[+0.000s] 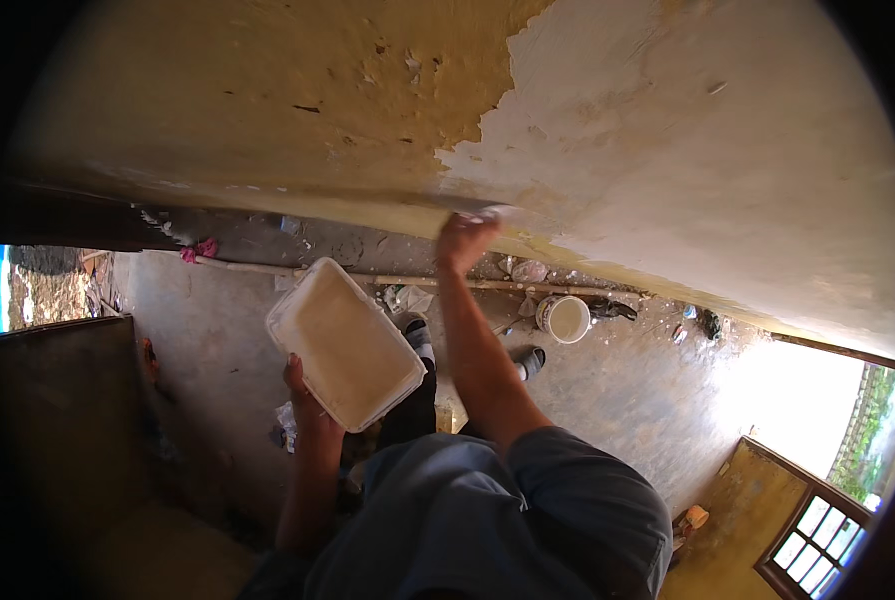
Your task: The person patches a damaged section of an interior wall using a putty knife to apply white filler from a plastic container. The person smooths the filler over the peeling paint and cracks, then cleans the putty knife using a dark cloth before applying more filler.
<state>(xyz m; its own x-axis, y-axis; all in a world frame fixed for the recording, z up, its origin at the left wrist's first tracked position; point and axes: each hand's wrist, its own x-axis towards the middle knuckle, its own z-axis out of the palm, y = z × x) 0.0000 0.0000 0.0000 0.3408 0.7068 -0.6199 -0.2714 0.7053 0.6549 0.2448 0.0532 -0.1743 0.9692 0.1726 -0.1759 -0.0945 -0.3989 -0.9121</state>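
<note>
A pale rectangular tub [408, 386] is held out in front of me, its inside coated cream-white. My left hand [314, 402] is closed on its near left edge, thumb over the rim. My right hand [470, 240] reaches up to the wall [657, 130], its fingers closed round a thin whitish thing [492, 212] that is smeared by motion; its kind cannot be made out. Just above this hand, peeling yellow paint [337, 110] meets a smoother, pale coated area along a ragged edge.
A long pole [477, 284] lies on the floor along the wall's foot. Beside it stand a round white bucket [567, 318] and scattered rubbish, including a pink cloth [203, 249]. My feet are below the tub. A bright doorway [797, 390] opens at right, near a paned window [818, 541].
</note>
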